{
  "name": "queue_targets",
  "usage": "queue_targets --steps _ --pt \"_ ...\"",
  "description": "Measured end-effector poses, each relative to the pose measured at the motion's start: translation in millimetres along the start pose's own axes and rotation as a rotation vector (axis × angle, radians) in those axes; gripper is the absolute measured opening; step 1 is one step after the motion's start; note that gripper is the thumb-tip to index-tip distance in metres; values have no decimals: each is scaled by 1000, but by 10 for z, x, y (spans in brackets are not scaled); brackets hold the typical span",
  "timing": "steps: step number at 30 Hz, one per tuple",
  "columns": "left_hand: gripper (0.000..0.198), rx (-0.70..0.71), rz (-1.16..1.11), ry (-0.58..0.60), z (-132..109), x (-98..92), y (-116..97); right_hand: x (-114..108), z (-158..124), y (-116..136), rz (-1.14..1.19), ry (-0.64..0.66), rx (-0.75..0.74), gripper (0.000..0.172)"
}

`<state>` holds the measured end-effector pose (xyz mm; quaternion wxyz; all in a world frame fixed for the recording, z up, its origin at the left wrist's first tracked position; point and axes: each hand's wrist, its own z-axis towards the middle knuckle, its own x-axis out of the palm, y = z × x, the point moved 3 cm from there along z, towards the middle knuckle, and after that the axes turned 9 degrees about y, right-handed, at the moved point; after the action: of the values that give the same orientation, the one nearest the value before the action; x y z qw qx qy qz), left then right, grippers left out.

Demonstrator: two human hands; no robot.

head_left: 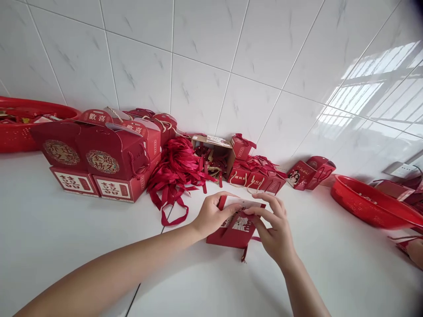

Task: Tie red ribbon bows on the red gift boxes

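Note:
A red gift box [228, 238] with a white printed panel and a red ribbon rests on the white table in the middle. My left hand [214, 215] grips its upper left side, with the thumb on the printed front. At the box's right side, my right hand [274, 226] pinches at the ribbon near the centre of the front, its other fingers bent over the top edge. A ribbon end with a small dark red tassel [244, 254] hangs below the box.
Red boxes [112, 165] are stacked at the left, beside a heap of red ribbons [180, 165]. Behind stand an open carton [231, 164] and small boxes [257, 176]. Red baskets [20, 137] [373, 204] sit at both sides. Another person's hand [415, 252] shows at the right edge.

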<state>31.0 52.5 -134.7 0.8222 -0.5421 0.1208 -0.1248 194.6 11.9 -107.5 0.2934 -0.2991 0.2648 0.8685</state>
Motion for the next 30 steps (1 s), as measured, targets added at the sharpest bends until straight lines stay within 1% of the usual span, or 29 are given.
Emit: queue_targets --steps 5,7,9,12,15,18,20,21,22,23,24,25,27,28,30 --pt "27 57 -20 7 -2 -9 -6 82 4 -39 103 -19 107 25" --pt "32 56 -56 28 3 -24 14 110 1 -41 124 -18 128 24" --pt "42 51 -132 77 7 -33 38 136 -1 -43 133 -16 141 23" --pt "51 51 -231 131 1 -30 59 157 -9 -41 139 -45 153 21" --pt "49 31 -243 145 -19 0 56 160 -30 -27 163 -82 162 20" --pt "41 35 -165 136 -57 52 11 157 -67 0 208 -105 167 18" --pt "31 78 -57 102 -95 85 -40 144 -109 10 248 -170 179 17" --pt "26 113 -3 84 -118 102 -68 139 -135 7 284 -208 195 22" --pt "21 159 46 68 -142 120 -97 137 -163 -2 335 -237 219 31" --pt "18 211 87 56 -167 138 -123 143 -190 -17 400 -245 248 41" --pt "16 265 121 53 -191 157 -145 156 -216 -32 467 -226 274 45" --pt "15 318 148 62 -212 176 -163 168 -238 -44 525 -197 280 42" --pt "15 419 195 101 -237 205 -193 164 -275 -50 581 -178 224 23" --pt "16 461 227 123 -240 212 -207 146 -290 -49 576 -200 175 17" --pt "26 517 336 151 -223 205 -236 88 -315 -47 527 -283 84 17"
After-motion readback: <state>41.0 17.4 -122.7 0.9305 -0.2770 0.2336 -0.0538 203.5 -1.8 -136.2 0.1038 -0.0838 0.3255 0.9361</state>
